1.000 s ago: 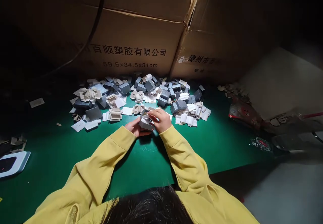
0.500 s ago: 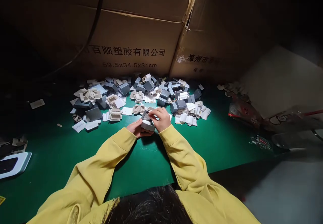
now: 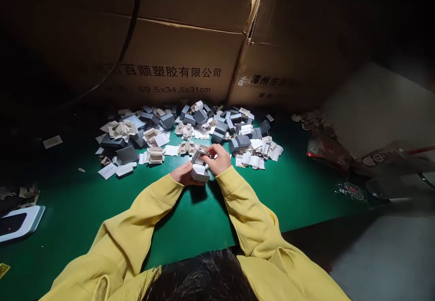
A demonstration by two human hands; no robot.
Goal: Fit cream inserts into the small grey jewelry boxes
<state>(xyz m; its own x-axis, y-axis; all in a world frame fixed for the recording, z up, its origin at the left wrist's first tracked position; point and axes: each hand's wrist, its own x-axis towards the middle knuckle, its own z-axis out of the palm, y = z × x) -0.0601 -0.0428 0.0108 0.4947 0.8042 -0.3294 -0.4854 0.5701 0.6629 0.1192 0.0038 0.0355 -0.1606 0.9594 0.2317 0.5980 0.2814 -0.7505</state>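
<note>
Left hand (image 3: 181, 173) cradles small grey cardboard box (image 3: 200, 174), open, seemingly part-done; right hand (image 3: 220, 159) grips edge; grey-white cardboard heap (image 3: 243, 141) beyond.

A small cardboard box (image 3: 200, 176), grey outside and pale inside, stands open with its far side raised. It is held tilted above the green surface (image 3: 190, 228), well in from the left and right edges and roughly midway between the far and near ones. Its inner folds are too small to tell.
</note>
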